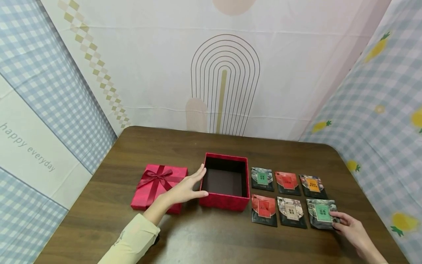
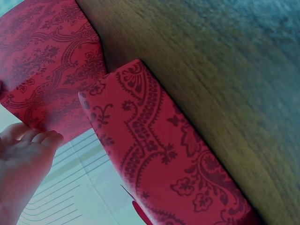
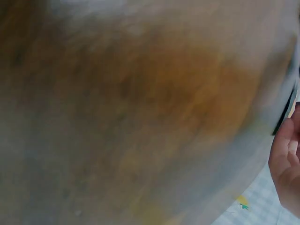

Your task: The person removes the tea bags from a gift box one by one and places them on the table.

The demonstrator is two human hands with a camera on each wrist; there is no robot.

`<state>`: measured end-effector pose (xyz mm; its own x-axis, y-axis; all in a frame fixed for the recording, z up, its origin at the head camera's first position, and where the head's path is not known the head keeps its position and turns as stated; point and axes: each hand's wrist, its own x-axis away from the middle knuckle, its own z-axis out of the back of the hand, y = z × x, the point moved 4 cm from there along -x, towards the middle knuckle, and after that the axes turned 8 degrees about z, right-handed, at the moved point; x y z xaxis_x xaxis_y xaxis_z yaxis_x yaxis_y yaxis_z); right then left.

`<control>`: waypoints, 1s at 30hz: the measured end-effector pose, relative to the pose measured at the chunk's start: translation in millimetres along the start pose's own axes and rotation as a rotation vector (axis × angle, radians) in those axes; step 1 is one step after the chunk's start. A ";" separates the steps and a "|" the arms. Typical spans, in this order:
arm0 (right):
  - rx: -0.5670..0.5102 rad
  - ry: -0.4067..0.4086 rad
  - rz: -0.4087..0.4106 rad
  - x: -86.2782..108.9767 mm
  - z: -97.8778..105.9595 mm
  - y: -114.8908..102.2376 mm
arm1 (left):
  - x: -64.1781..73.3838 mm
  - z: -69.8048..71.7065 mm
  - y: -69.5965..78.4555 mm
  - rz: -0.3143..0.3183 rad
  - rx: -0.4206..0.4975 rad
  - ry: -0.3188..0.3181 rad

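My left hand (image 1: pixel 184 189) is at the left side of a red gift box (image 1: pixel 224 202), fingers extended along its rim and thumb at the near left corner. The box has no lid on and shows a dark inside. In the left wrist view, the fingertips of that hand (image 2: pixel 26 164) are right at the patterned red wall (image 2: pixel 51 70). At the right, my right hand (image 1: pixel 352 233) pinches the right edge of a green-labelled packet (image 1: pixel 321 213) between thumb and fingers. The right wrist view shows only part of this hand (image 3: pixel 285 164), at its right edge.
Left of the box lies its red lid (image 1: pixel 141 198) with a ribbon bow. Between box and right hand, more packets form two rows: green (image 1: pixel 262 179), red (image 1: pixel 288 182) and orange (image 1: pixel 312 186) behind, red (image 1: pixel 264 209) and beige (image 1: pixel 291 212) in front. Curtains surround the wooden table (image 1: pixel 211 234).
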<state>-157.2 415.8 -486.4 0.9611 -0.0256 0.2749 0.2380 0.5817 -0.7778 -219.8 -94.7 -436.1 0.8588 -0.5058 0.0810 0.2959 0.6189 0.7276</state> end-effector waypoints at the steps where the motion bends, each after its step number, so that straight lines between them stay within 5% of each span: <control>1: 0.060 -0.002 0.015 -0.1 -0.3 0.0 | -0.1 0.2 0.0 0.000 -0.002 0.001; 7: 0.312 -0.005 0.080 1.0 -1.6 0.0 | 0.0 0.4 0.2 0.002 -0.004 0.000; 30: 0.391 0.101 0.172 8.0 -2.9 -10.6 | -1.1 0.4 0.0 0.011 -0.030 0.001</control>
<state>-151.6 407.0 -477.6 0.9957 0.0304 0.0878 0.0208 0.8480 -0.5295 -221.0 -94.4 -435.9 0.8623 -0.4986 0.0884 0.2988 0.6419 0.7062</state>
